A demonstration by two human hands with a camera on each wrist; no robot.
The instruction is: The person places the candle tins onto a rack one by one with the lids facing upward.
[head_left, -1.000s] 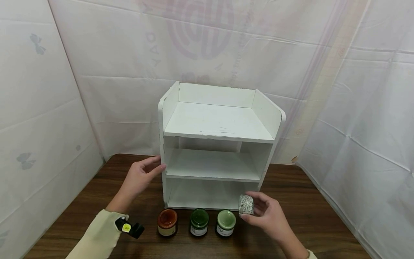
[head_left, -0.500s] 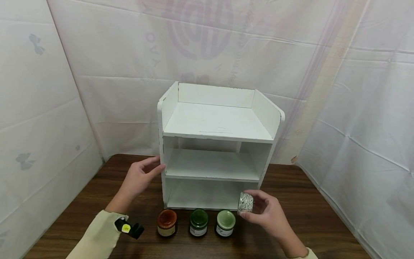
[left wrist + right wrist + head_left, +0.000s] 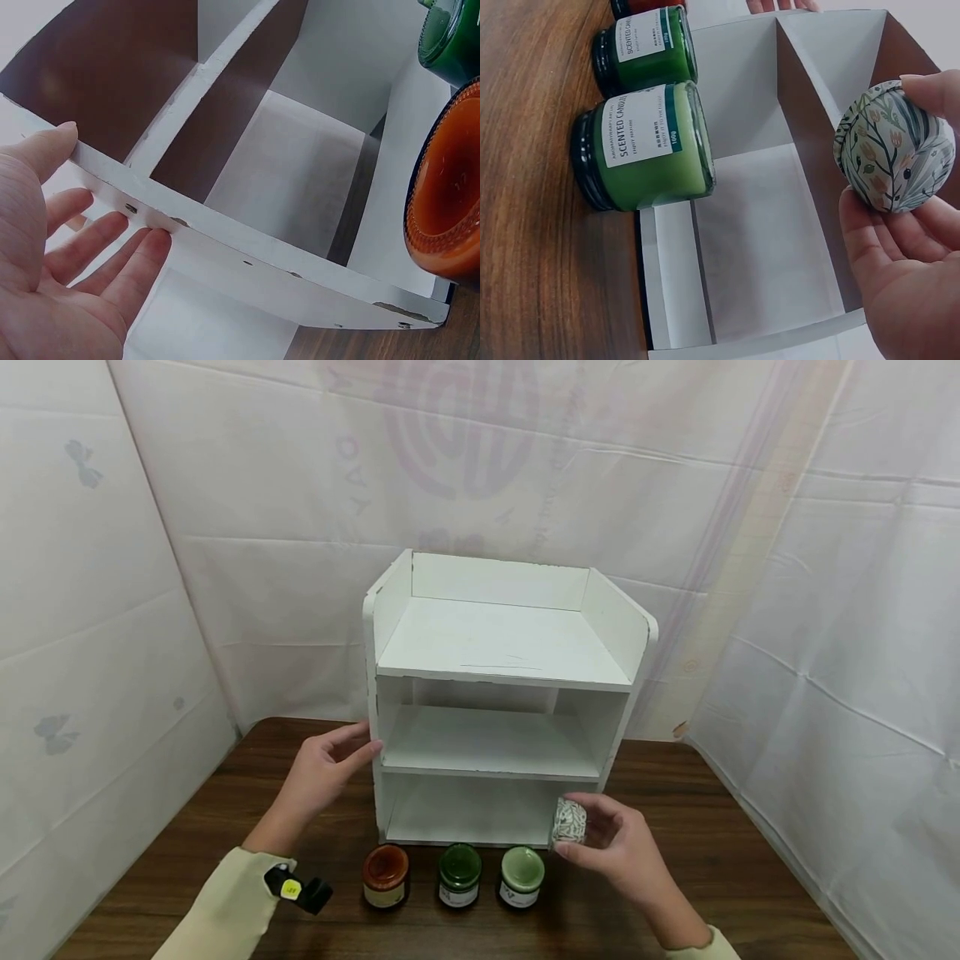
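A white wooden shelf unit [image 3: 487, 752] stands upright on the table. My left hand [image 3: 322, 781] rests at its left side panel. In the left wrist view, the thumb lies on the panel's front edge and the fairly straight fingers [image 3: 150, 251] touch its outer face. My right hand [image 3: 622, 852] holds a small round tin [image 3: 570, 821] in front of the lower right compartment. Thumb and fingers grip the tin's edges, and a floral pattern [image 3: 889, 150] faces the right wrist camera. Three glass candle jars line up before the shelf: amber [image 3: 386, 868], dark green [image 3: 460, 870], light green [image 3: 521, 872].
Dark wood-grain table [image 3: 720, 827] extends to both sides of the shelf. White sheeting [image 3: 262, 568] hangs behind and at the sides. The jars stand upside down, close to the shelf's front edge. A black strap with a yellow tag [image 3: 291, 888] is on the left wrist.
My right hand has risen slightly with the tin, which has turned a little in the fingers. The left hand and the jars stay in place.
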